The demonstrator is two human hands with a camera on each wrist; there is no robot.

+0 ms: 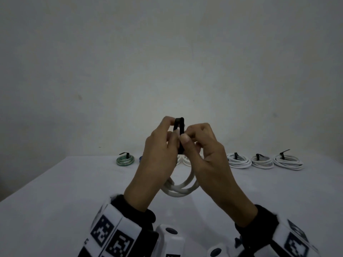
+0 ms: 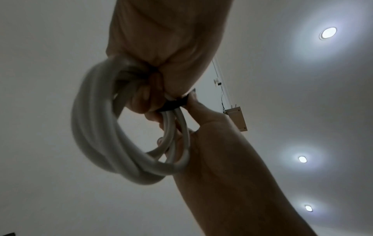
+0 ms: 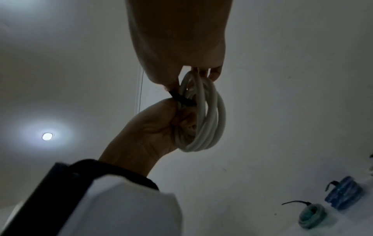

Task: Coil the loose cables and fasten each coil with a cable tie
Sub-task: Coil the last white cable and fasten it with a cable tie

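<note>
From the head view, both hands are raised together above the white table [image 1: 55, 182], the left hand [image 1: 159, 151] and the right hand [image 1: 207, 151] each pinching the black strap-like cable tie [image 1: 179, 130], which stands as a tall loop over the top of the white round-sheathed cable coil [image 1: 181, 188] hanging between the wrists. To do this step well, I judge the loose end should be fed through and drawn snug while the turns stay bunched, so no loop slips out. Along the table's far edge lie finished coils: a green one [image 1: 125, 160] at left and white ones [image 1: 239, 160] at right, each with its own dark tie. The left wrist view shows the tie [image 2: 173, 104] wrapped round the bundled turns [image 2: 95, 135], fingers curled tight there. The right wrist view shows the same clamp from the other side, the coil [image 3: 206, 118] dangling, with a green coil [image 3: 311, 215] and a blue coil [image 3: 343, 196] resting on the table. No container is visible anywhere.
</note>
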